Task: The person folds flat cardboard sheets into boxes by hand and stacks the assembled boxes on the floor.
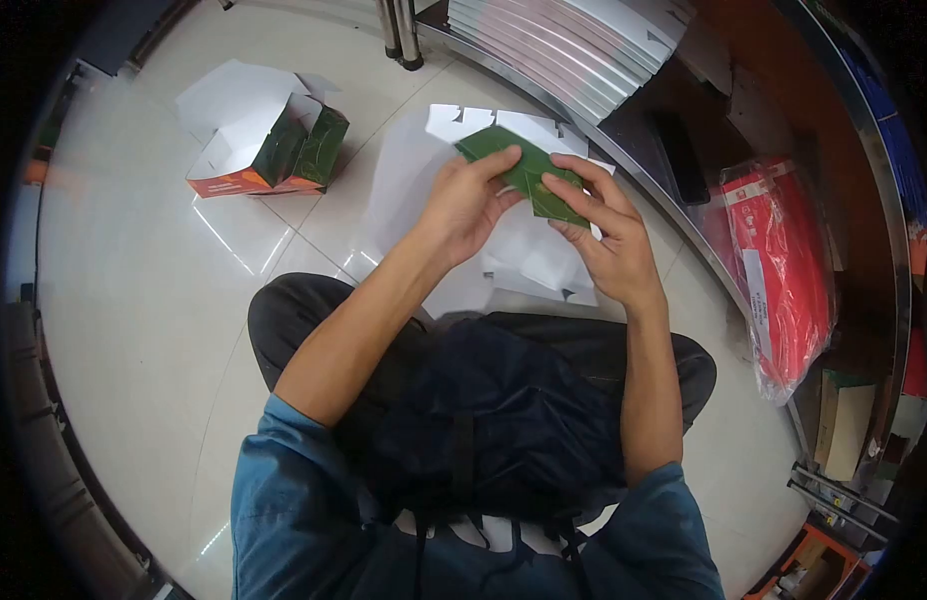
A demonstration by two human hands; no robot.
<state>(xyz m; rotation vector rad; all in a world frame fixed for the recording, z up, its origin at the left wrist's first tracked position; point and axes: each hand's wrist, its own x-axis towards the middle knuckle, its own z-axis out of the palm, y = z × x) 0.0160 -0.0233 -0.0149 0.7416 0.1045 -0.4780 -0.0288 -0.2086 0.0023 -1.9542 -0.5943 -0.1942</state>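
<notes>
Between my two hands is a green printed cardboard flap (525, 162), bent along a crease. It looks like part of the white cardboard sheet (529, 250) lying before my crossed legs, though the join is partly hidden. My left hand (469, 200) pinches the flap's left part, thumb on top. On the right part, my right hand (614, 235) has its fingers over the top and the thumb below. A folded box (252, 150), white inside with green and orange outside, stands open on the floor to the left.
A low shelf (624, 160) curves along the right, bearing a stack of white cardboard sheets (569, 45). A dark phone-like object (678, 155) lies on it. Red items in a clear plastic bag (784, 270) rest at its edge. Metal legs (402, 35) stand on the tiled floor ahead.
</notes>
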